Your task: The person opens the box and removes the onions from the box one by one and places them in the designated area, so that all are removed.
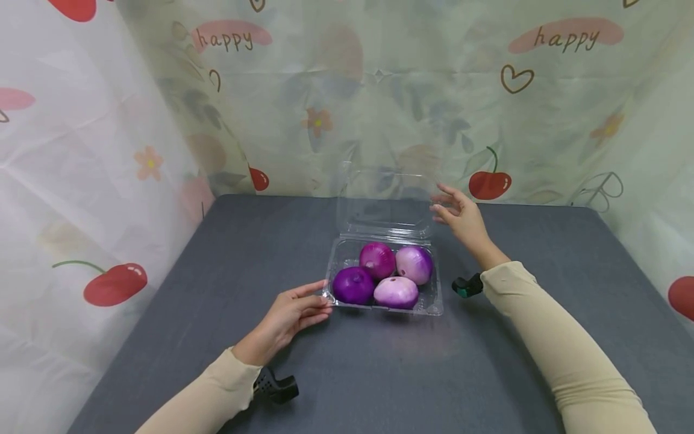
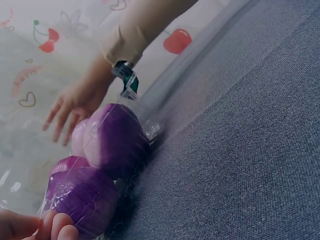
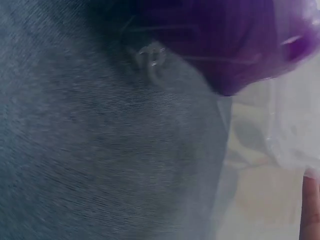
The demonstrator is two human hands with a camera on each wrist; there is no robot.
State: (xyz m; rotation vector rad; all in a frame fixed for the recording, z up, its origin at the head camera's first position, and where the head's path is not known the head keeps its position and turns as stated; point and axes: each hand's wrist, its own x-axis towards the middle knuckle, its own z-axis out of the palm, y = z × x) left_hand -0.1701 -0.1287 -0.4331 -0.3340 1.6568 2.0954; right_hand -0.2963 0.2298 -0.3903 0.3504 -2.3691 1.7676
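Observation:
A clear plastic clamshell container [image 1: 430,299] sits on the table with its lid [image 1: 386,202] raised at the back. Several purple onions [image 1: 353,286] lie in its base; in the left wrist view purple onions [image 2: 117,137] show through the clear wall. My left hand [image 1: 290,313] pinches the container's front left corner between thumb and fingers. At the lid's right edge is my right hand [image 1: 465,222], its fingers spread and lightly bent. In the right wrist view one fingertip [image 3: 311,200] meets the lid's edge; the other fingers are out of that frame.
A grey cloth covers the table [image 1: 260,241]. Behind it hangs a printed curtain [image 1: 293,78], close to the raised lid. A white curtain [image 1: 108,199] runs along the left side. A dark wrist device [image 1: 467,286] sits under the right sleeve, another device [image 1: 279,387] under the left.

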